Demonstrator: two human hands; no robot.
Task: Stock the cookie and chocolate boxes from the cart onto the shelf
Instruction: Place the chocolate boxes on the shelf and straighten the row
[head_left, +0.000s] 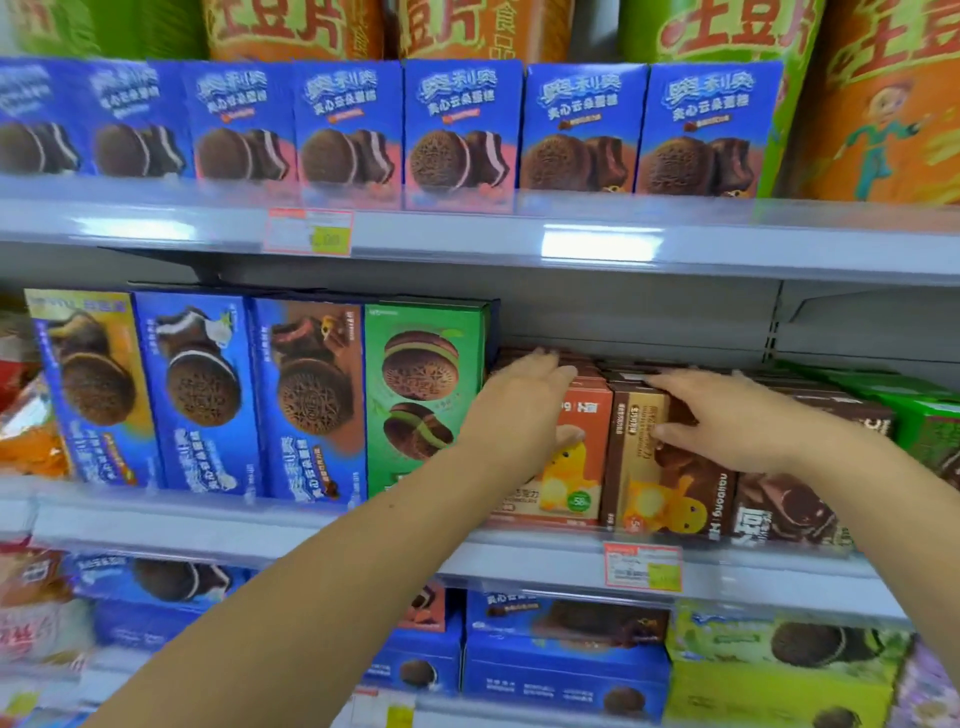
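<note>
Head view: at the middle shelf (363, 540), the left hand (519, 410) grips an orange box (582, 483), fingers over its top edge and thumb on its front, while the right hand (737, 421) pinches the brown box (639, 483) touching it on the right in the same way. Both boxes stand upright at the shelf's front, between a green cookie box (426, 395) and a dark chocolate box (779, 509)

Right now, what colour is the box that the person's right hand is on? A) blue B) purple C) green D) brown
D: the right hand grips a brown box, which stands beside the orange box that the left hand holds.
</note>
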